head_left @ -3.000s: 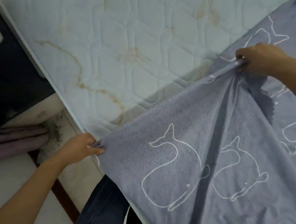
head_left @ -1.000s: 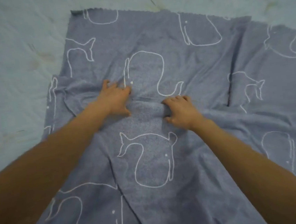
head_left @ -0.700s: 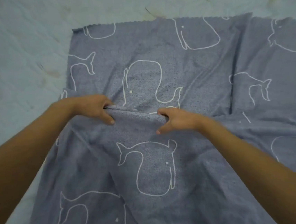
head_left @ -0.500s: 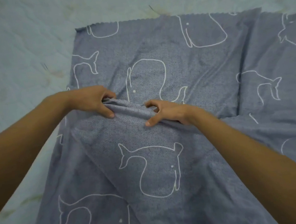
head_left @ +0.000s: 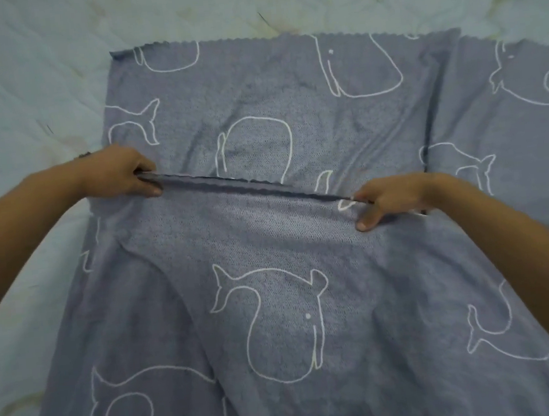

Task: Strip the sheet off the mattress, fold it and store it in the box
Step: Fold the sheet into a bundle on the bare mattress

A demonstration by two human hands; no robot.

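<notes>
— What's changed on the mattress point(head_left: 19, 81)?
— The sheet point(head_left: 276, 308) lies across it. Its pinched ridge point(head_left: 248, 188) is now pulled taut, with the left hand point(head_left: 119, 174) and right hand point(head_left: 390, 201) gripping wider apart. The fold is starting.
— Room?
— Mattress shows beyond the sheet's far and left edges.

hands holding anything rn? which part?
Both grip the whale-print sheet along a raised fold across its middle: left hand pinches the fold's left end, right hand its right end, stretched taut over the mattress.
</notes>
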